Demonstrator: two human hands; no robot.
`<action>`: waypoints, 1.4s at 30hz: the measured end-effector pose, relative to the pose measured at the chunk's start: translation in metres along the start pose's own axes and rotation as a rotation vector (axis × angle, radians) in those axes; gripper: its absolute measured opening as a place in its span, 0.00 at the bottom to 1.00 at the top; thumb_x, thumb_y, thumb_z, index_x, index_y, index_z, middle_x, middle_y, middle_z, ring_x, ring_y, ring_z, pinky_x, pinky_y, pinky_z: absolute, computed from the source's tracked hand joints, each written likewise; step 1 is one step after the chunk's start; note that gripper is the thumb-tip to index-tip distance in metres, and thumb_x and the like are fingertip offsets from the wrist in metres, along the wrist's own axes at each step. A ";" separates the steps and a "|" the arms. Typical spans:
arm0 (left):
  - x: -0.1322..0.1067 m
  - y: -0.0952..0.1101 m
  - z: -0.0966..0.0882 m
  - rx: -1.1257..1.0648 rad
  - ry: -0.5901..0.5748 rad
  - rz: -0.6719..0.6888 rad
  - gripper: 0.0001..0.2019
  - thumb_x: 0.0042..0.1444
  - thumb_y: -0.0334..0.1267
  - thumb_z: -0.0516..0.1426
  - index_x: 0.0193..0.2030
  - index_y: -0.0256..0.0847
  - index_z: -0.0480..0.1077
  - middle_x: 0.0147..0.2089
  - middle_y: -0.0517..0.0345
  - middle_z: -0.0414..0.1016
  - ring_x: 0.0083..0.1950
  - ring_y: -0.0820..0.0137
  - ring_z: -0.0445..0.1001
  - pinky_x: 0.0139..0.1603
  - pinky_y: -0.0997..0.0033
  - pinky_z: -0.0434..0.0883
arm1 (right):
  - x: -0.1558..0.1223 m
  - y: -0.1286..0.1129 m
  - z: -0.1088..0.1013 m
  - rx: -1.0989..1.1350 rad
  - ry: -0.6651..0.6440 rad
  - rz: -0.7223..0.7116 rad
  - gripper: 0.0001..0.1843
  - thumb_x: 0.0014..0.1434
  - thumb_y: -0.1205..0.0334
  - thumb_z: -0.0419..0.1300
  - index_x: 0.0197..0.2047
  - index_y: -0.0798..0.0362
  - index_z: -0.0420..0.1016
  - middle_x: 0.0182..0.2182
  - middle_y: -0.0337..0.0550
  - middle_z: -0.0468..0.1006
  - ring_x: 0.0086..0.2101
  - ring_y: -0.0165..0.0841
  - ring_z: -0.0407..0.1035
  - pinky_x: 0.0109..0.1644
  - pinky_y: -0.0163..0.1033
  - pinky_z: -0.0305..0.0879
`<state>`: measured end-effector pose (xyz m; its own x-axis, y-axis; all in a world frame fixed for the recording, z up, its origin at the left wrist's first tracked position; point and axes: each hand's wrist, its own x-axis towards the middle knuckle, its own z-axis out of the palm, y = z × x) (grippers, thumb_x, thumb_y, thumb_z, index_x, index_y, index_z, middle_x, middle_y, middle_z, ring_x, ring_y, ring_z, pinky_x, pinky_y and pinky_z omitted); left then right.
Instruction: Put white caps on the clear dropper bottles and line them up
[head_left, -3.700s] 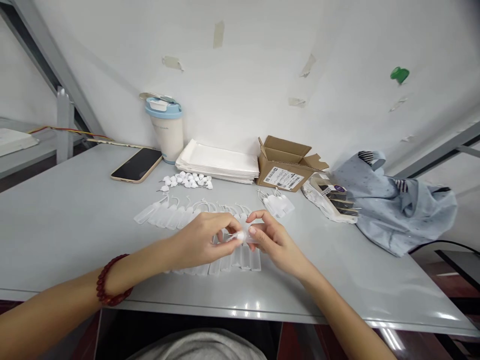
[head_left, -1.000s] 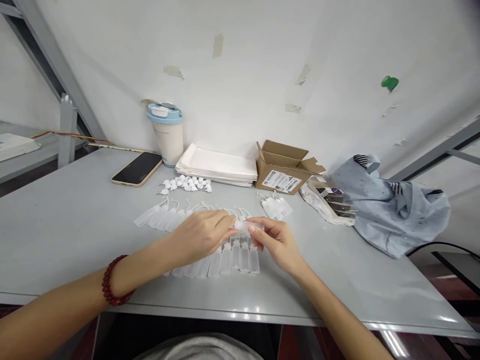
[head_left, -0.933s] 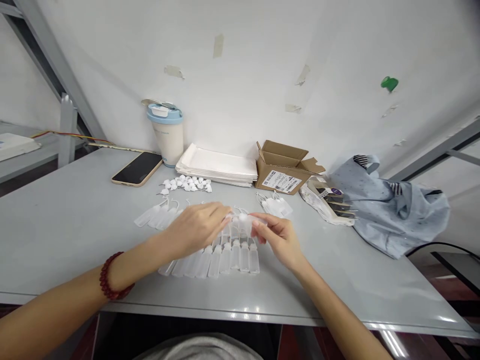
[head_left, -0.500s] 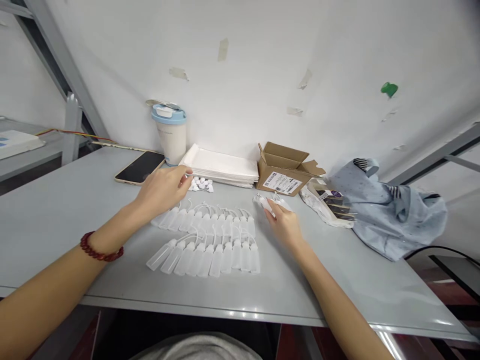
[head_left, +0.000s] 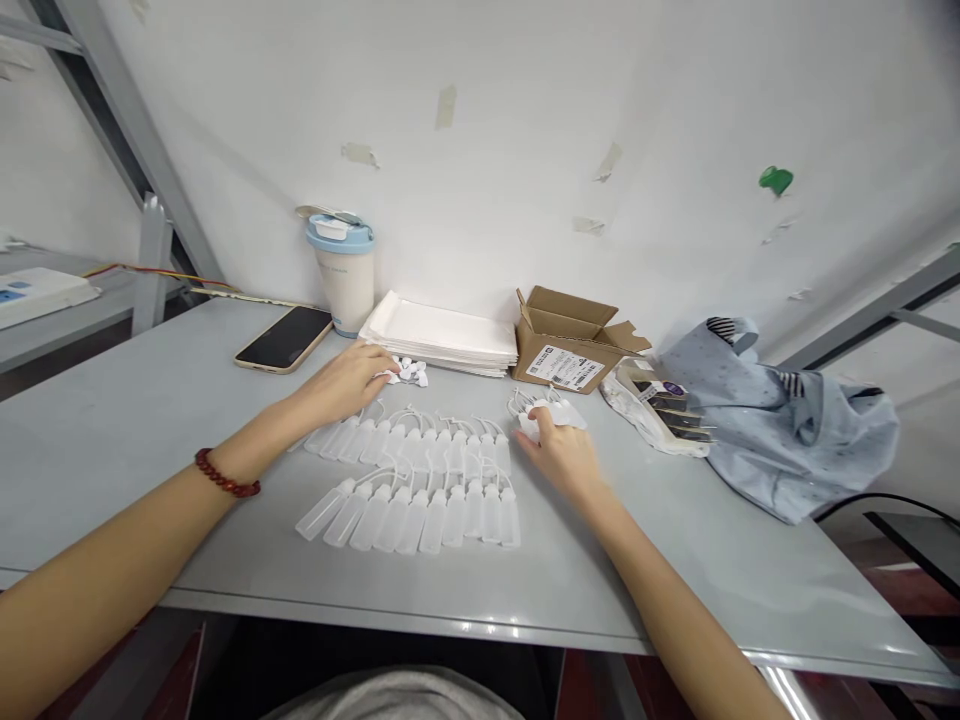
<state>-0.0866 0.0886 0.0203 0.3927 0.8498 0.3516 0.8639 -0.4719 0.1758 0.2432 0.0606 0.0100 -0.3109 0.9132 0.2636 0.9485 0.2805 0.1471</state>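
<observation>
Two rows of small translucent squeeze bottles lie side by side on the grey table [head_left: 150, 430]: a far row [head_left: 420, 443] and a near row [head_left: 420, 518]. My left hand [head_left: 349, 378], with a red bead bracelet on its wrist, reaches into a pile of small white caps [head_left: 409, 371]; its fingertips are pinched together on one cap. My right hand [head_left: 559, 452] rests on a small heap of loose bottles [head_left: 559, 410] to the right of the rows, fingers curled round one bottle.
Along the wall stand a phone [head_left: 285, 338], a lidded cup [head_left: 345, 272], a stack of white sheets [head_left: 442, 335] and an open cardboard box [head_left: 574, 342]. A packet of tools [head_left: 660, 400] and a blue cloth bag [head_left: 780, 410] lie at the right.
Both hands held one bottle over the rows; it now lies in a row. My left hand moved back-left to the caps, my right hand to the loose bottles.
</observation>
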 end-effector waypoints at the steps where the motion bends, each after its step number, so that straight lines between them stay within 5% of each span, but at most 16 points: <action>1: 0.001 -0.001 0.003 -0.010 -0.023 0.022 0.18 0.60 0.38 0.46 0.45 0.37 0.76 0.47 0.48 0.76 0.52 0.58 0.69 0.55 0.60 0.65 | 0.000 0.000 0.000 0.002 -0.011 0.008 0.17 0.62 0.52 0.55 0.47 0.56 0.72 0.22 0.46 0.78 0.25 0.40 0.71 0.26 0.36 0.44; 9: 0.002 0.000 0.014 0.017 -0.099 -0.011 0.18 0.60 0.39 0.47 0.45 0.37 0.76 0.42 0.47 0.76 0.48 0.57 0.68 0.49 0.61 0.66 | 0.001 -0.002 -0.009 0.060 -0.107 0.081 0.20 0.64 0.49 0.51 0.47 0.56 0.71 0.19 0.45 0.74 0.25 0.41 0.69 0.27 0.37 0.43; 14: 0.001 0.002 0.007 0.038 -0.120 -0.058 0.18 0.57 0.39 0.49 0.45 0.37 0.76 0.41 0.47 0.78 0.48 0.55 0.69 0.50 0.60 0.66 | -0.005 0.000 -0.027 0.284 -0.149 0.073 0.15 0.63 0.57 0.50 0.30 0.54 0.71 0.16 0.39 0.68 0.21 0.32 0.62 0.26 0.35 0.46; 21: 0.001 0.002 0.003 0.035 -0.097 -0.136 0.16 0.54 0.42 0.51 0.41 0.39 0.77 0.40 0.49 0.79 0.47 0.56 0.72 0.47 0.64 0.67 | -0.020 0.003 -0.054 0.813 -0.590 -0.144 0.25 0.57 0.52 0.55 0.15 0.52 0.51 0.11 0.29 0.52 0.14 0.22 0.50 0.19 0.31 0.46; 27: 0.002 0.010 -0.001 -0.047 -0.019 -0.177 0.17 0.52 0.41 0.51 0.44 0.39 0.75 0.43 0.51 0.78 0.45 0.60 0.74 0.47 0.66 0.68 | -0.024 -0.005 -0.056 0.755 -0.746 -0.188 0.22 0.54 0.60 0.55 0.13 0.52 0.52 0.09 0.30 0.54 0.12 0.22 0.53 0.16 0.30 0.47; 36: 0.000 0.031 -0.009 -0.310 0.131 -0.269 0.14 0.48 0.43 0.55 0.38 0.40 0.76 0.41 0.54 0.79 0.39 0.63 0.76 0.45 0.66 0.71 | -0.025 -0.007 -0.050 0.744 -0.843 -0.134 0.19 0.53 0.59 0.54 0.13 0.54 0.60 0.11 0.34 0.64 0.12 0.24 0.60 0.18 0.30 0.54; 42: -0.004 0.039 -0.010 -0.406 0.158 -0.266 0.14 0.48 0.42 0.57 0.39 0.38 0.76 0.42 0.54 0.79 0.40 0.63 0.77 0.47 0.65 0.72 | -0.024 -0.006 -0.048 0.761 -0.928 -0.093 0.18 0.53 0.59 0.53 0.14 0.53 0.63 0.08 0.33 0.64 0.09 0.23 0.54 0.13 0.30 0.52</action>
<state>-0.0575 0.0644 0.0355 0.0956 0.9218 0.3756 0.7232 -0.3236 0.6102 0.2418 0.0226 0.0484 -0.5147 0.6575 -0.5502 0.8144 0.1742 -0.5536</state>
